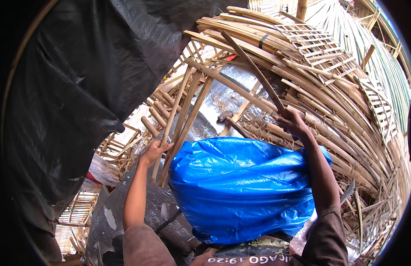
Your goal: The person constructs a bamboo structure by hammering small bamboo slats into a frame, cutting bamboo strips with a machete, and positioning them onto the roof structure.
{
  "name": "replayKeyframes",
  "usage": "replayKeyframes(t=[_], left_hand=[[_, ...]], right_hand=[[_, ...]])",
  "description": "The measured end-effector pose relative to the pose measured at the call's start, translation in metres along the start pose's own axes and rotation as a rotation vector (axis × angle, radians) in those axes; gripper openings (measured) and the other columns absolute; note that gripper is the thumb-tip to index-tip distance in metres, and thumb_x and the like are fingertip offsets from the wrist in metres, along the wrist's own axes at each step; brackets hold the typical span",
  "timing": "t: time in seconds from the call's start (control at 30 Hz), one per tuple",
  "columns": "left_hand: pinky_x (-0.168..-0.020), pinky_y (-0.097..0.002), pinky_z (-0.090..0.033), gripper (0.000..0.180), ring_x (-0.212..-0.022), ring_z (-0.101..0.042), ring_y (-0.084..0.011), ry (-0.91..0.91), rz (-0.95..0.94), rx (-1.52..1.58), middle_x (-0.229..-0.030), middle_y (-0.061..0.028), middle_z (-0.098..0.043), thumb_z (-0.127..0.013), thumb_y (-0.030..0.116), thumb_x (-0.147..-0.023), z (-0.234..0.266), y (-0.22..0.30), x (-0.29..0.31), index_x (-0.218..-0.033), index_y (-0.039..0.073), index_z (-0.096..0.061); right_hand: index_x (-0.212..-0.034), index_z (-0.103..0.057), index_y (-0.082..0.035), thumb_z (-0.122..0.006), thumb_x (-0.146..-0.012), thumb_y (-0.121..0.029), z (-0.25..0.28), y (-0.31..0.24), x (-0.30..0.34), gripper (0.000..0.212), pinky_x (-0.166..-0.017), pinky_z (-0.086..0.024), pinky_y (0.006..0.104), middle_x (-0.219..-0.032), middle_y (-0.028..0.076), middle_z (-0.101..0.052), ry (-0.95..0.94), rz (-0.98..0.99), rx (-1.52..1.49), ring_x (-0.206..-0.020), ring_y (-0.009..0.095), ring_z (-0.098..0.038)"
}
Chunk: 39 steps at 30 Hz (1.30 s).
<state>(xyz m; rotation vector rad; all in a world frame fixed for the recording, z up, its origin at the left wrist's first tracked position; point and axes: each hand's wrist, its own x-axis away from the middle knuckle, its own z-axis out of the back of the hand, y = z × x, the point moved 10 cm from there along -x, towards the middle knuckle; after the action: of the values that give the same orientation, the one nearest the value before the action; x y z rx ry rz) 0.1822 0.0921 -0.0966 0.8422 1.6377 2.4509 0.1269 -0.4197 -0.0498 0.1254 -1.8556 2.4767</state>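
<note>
My left hand [156, 151] is closed on the leftmost slat of a wooden slat frame [187, 104], whose slats meet a long crosspiece [241, 88] at their far end. My right hand [294, 123] is wrapped round the near end of a long dark wooden stick [254, 68], which slants away to the upper left over the crosspiece. The crosspiece's right end lies close to my right fingers; whether they touch it I cannot tell. Between my forearms a blue tarp [241, 186] covers my lap. Just beyond it rests a hammer [227, 118], its handle partly hidden.
Split bamboo strips [338, 128] are piled along the right, with woven slat panels [314, 42] on top. A black sheet [86, 66] hangs at left. Short round bamboo pieces [156, 115] lie left of the frame. A curved blade [347, 191] is near my right forearm.
</note>
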Motion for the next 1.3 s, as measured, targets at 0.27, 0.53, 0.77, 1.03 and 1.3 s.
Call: replayKeyframes(t=[0.27, 0.53, 0.77, 1.03, 1.3], left_hand=[[-0.062, -0.0236, -0.046, 0.031, -0.069, -0.055, -0.0069, -0.041, -0.013, 0.033, -0.080, 0.0029, -0.060, -0.074, 0.032, -0.084, -0.013, -0.061, -0.026, -0.093, 0.006, -0.060], [-0.075, -0.0264, -0.049, 0.030, -0.084, -0.058, -0.0109, 0.031, 0.057, 0.290, -0.094, -0.0036, -0.061, -0.067, 0.019, -0.089, -0.026, -0.094, -0.017, -0.108, 0.000, -0.055], [-0.075, -0.0260, -0.049, 0.031, -0.085, -0.058, -0.0119, 0.070, 0.015, 0.263, -0.095, -0.0045, -0.060, -0.065, 0.015, -0.089, -0.046, -0.120, 0.021, -0.116, 0.003, -0.054], [-0.075, -0.0259, -0.048, 0.033, -0.085, -0.058, -0.0121, 0.059, 0.079, 0.290, -0.096, -0.0049, -0.060, -0.064, 0.012, -0.089, -0.052, -0.135, 0.041, -0.119, 0.005, -0.054], [-0.075, -0.0258, -0.048, 0.037, -0.085, -0.058, -0.0123, 0.103, 0.083, 0.293, -0.097, -0.0052, -0.060, -0.064, 0.009, -0.088, -0.047, -0.147, 0.047, -0.123, 0.008, -0.054]], right_hand=[[-0.084, -0.057, -0.004, -0.072, -0.087, -0.037, -0.005, 0.031, 0.008, 0.037, -0.051, -0.035, 0.0283, -0.063, -0.002, -0.046, 0.033, -0.116, 0.172, -0.059, 0.008, -0.043], [-0.093, -0.066, -0.001, -0.071, -0.086, -0.040, -0.012, 0.055, 0.014, 0.040, -0.063, -0.042, 0.0329, -0.067, 0.006, -0.055, 0.013, -0.163, 0.305, -0.067, 0.012, -0.048], [-0.110, -0.063, -0.003, -0.064, -0.092, -0.037, -0.038, 0.104, 0.013, 0.039, -0.074, -0.046, 0.0352, -0.090, 0.010, -0.066, -0.174, -0.190, 0.365, -0.082, 0.018, -0.057], [-0.108, -0.063, -0.006, -0.058, -0.092, -0.031, -0.068, 0.147, 0.017, 0.031, -0.085, -0.048, 0.0387, -0.106, 0.016, -0.066, -0.422, -0.168, 0.555, -0.100, 0.029, -0.063], [-0.108, -0.063, -0.009, -0.061, -0.085, -0.016, -0.060, 0.101, 0.004, 0.024, -0.077, -0.050, 0.0416, -0.097, 0.020, -0.066, -0.132, -0.185, 0.328, -0.091, 0.031, -0.065]])
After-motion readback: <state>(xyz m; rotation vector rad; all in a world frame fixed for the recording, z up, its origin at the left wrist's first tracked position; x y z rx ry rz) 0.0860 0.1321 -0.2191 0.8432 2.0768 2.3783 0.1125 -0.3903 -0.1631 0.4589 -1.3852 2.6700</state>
